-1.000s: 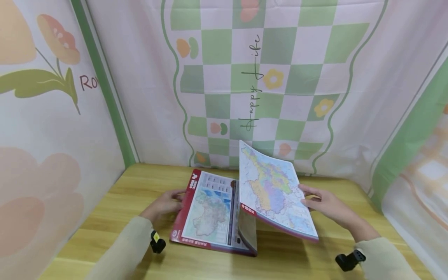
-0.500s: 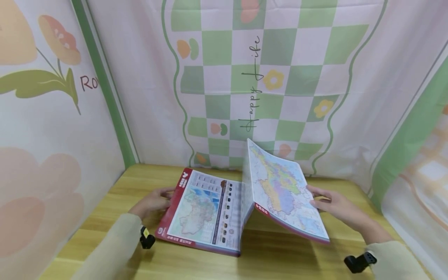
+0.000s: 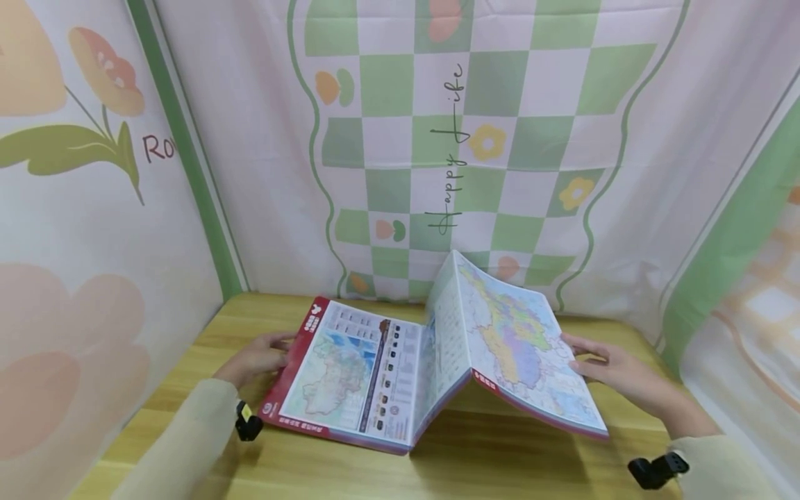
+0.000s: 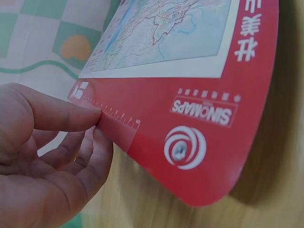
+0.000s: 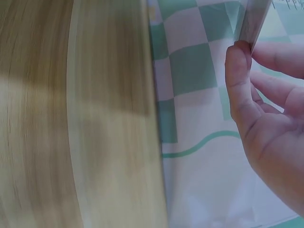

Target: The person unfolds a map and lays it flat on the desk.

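A laminated folding map (image 3: 337,382) stands partly unfolded over the table, its red-bordered left panel low and nearly flat. Its right panel (image 3: 521,333) tilts up, showing a many-coloured map, and a raised fold divides the two sides. My left hand (image 3: 257,357) pinches the red left edge between thumb and finger; in the left wrist view that red border (image 4: 199,109) carries white "SINOMAPS" lettering and a swirl logo. On the other side my right hand (image 3: 615,364) pinches the right panel's outer edge. In the right wrist view the panel appears edge-on between thumb and fingers (image 5: 237,71).
The wood-grain table (image 3: 500,465) lies beneath the map. A checked green-and-white curtain (image 3: 387,139) hangs along its back edge, and more printed cloth (image 3: 94,229) hangs at the left. Small black cameras (image 3: 248,421) sit on both wrists.
Both hands have moved apart, the left one leftward and the right one rightward. The map has opened wider, uncovering a column of pictures and a middle panel that was hidden.
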A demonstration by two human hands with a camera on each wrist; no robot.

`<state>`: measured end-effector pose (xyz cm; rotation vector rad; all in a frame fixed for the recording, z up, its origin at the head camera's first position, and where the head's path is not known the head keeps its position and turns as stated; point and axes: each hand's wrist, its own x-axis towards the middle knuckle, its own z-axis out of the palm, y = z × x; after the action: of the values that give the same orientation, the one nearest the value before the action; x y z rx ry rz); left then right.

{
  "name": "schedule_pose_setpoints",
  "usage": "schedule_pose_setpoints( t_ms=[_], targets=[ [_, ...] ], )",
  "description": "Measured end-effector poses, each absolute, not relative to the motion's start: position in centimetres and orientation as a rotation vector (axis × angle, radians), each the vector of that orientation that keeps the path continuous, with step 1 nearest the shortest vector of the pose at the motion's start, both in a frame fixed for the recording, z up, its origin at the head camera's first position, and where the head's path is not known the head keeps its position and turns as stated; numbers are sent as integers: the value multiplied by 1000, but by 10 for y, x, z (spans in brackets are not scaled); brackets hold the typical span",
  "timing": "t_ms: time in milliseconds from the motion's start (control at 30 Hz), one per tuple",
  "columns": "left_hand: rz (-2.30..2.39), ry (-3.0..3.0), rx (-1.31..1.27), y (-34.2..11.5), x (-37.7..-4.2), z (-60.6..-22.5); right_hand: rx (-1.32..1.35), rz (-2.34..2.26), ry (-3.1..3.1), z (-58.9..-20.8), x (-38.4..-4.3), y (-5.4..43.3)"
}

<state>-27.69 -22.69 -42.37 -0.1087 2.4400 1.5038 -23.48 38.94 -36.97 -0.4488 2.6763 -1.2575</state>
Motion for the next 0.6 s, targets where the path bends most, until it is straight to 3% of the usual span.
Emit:
schedule_pose_setpoints(
  t_ms=[600],
  targets=[
    [1433,2543,-163,-260,-275,-419,-354,-1383,2643,-385,-232,427]
  ],
)
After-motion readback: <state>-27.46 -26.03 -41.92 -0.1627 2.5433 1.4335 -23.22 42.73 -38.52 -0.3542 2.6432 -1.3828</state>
